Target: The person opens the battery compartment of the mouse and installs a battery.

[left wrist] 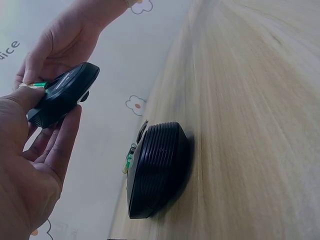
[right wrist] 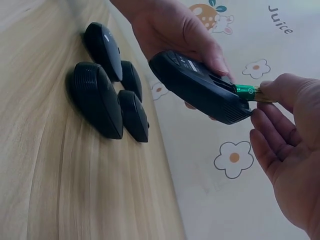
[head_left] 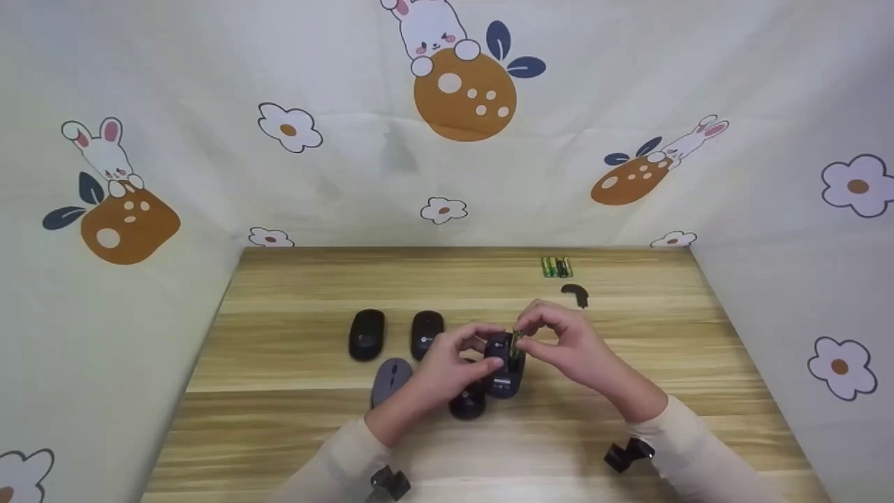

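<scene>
- Pinching a green-and-gold battery by its gold end, the right hand is pressing thumb and fingers against it.
- That battery's green end is meeting the slot in the underside of a dark mouse; how far in it is reaching, I cannot tell.
- Around this mouse the left hand is curling its fingers, thumb resting on the underside, and is holding it raised above the table, underside turned upward.
- Just below the left hand, in the head view, a black mouse is sitting on the wood.
- Farther left, a grey mouse is lying partly hidden by the left arm, and two more black mice are sitting side by side beyond it.
- Past the right hand, a dark curved piece is lying near a row of batteries by the far edge.
- Black wrist mounts are sitting at both pale sleeves.
- Printed cloth is hanging around the table, showing rabbits and flowers.
</scene>
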Demonstrator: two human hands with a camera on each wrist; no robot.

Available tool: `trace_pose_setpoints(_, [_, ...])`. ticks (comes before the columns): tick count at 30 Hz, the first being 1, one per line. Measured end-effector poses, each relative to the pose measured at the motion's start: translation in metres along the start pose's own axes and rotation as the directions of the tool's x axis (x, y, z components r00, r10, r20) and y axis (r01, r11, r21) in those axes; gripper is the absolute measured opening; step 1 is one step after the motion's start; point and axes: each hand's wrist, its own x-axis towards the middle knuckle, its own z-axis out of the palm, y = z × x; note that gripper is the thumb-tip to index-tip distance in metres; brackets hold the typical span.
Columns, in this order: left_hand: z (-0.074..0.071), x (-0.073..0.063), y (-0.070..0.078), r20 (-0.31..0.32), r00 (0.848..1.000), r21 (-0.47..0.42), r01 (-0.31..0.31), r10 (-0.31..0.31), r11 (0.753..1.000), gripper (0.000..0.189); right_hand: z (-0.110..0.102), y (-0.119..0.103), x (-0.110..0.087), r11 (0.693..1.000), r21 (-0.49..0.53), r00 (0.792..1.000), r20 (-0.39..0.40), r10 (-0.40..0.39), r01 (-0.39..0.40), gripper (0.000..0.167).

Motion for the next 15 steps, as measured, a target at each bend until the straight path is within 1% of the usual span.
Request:
trace_pose_setpoints(2, [-0.0005,0.0000,-0.0002,-0.003,1.000,-0.001,-0.006,0.006,1.000,0.042,0.0014,0.0000,-0.0001,0.999,-0.033,1.000,0.006,-0.021,0.021,0.022])
trace_pose_setpoints(5, [-0.0010,0.0007,0.0002,-0.009,1.000,0.008,-0.009,0.009,1.000,0.041,0.0038,0.0010,-0.0004,0.994,-0.077,0.997,0.015,-0.072,0.073,0.024])
trace_pose_setpoints(7, [-0.0013,0.0011,0.0003,-0.010,1.000,0.010,-0.011,0.011,1.000,0.041,0.0053,0.0015,-0.0011,0.991,-0.100,0.996,0.011,-0.083,0.084,0.025])
trace_pose_setpoints(13, [-0.0018,0.0008,-0.0004,-0.017,1.000,-0.006,-0.020,0.020,1.000,0.040,0.0082,0.0002,-0.0036,0.990,-0.136,0.999,-0.009,-0.039,0.037,0.022])
trace_pose_setpoints(15, [-0.0018,0.0011,-0.0013,-0.022,0.999,-0.013,-0.025,0.025,1.000,0.040,0.0093,0.0011,-0.0046,0.992,-0.126,1.000,-0.017,-0.025,0.022,0.020])
